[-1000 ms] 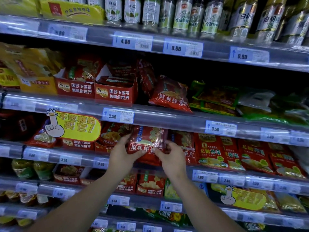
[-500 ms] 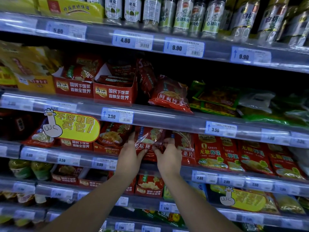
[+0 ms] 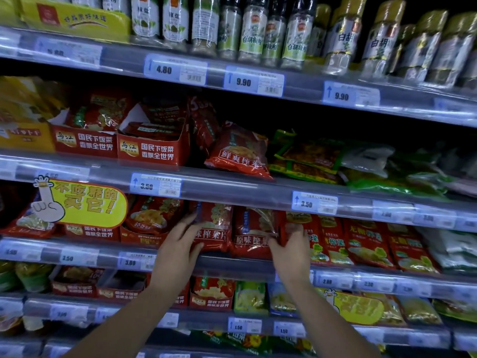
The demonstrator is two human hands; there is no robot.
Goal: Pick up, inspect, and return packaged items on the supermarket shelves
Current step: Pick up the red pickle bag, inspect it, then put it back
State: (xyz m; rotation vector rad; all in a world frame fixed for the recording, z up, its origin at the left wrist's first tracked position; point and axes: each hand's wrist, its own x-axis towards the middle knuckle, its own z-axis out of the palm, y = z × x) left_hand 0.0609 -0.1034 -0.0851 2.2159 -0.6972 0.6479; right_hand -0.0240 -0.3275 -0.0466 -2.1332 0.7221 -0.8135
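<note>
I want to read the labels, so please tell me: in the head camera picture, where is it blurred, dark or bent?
Head view: wide-angle bending curves the shelf rails; the right side falls dark; motion blur smears the small print, though the 3.50 tag reads; glare streaks the red packet by the left hand and right hand.

Both my forearms are bare from the bottom edge of the view up to the wrists, with no sleeve or cuff showing on either one. My left hand (image 3: 178, 250) wears nothing that I can see: no ring, no glove, no watch or band at the wrist. My right hand (image 3: 291, 254) is just as plain, fingers uncovered, wrist unadorned. The nails are too blurred in this dim light to tell anything about them.
</note>
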